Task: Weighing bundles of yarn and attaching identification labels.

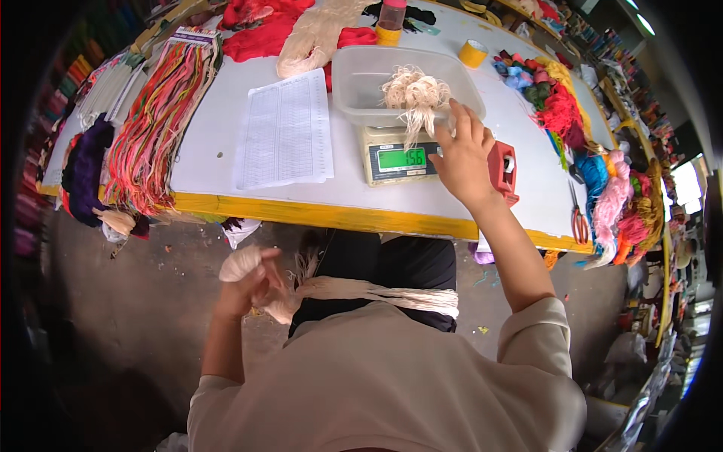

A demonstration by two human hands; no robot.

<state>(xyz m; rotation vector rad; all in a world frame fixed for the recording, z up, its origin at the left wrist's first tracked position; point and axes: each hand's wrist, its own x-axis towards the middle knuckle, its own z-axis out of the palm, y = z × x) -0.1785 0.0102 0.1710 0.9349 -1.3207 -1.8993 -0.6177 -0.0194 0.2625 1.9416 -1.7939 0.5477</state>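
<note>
My left hand [254, 286], blurred by motion, is closed round a cream yarn bundle [242, 264] left of my lap, below the table edge. Across my thighs lies a long cream skein [376, 292]; whether it joins the bundle I cannot tell. My right hand [465, 154] reaches over the table with its fingers spread, at the near right rim of a clear plastic tub [360, 89]. Inside the tub sits a loose heap of cream yarn [414, 92], its ends hanging over the near rim. The tub rests on a digital scale [388, 162] with a lit green display.
Left of the scale lie printed sheets [285, 132] and a multicoloured thread hank [162, 120]. A red tape dispenser [503, 173] stands beside my right wrist. Scissors [578, 218] and coloured skeins [557, 113] line the right side. A pink-lidded jar [390, 21] stands behind the tub.
</note>
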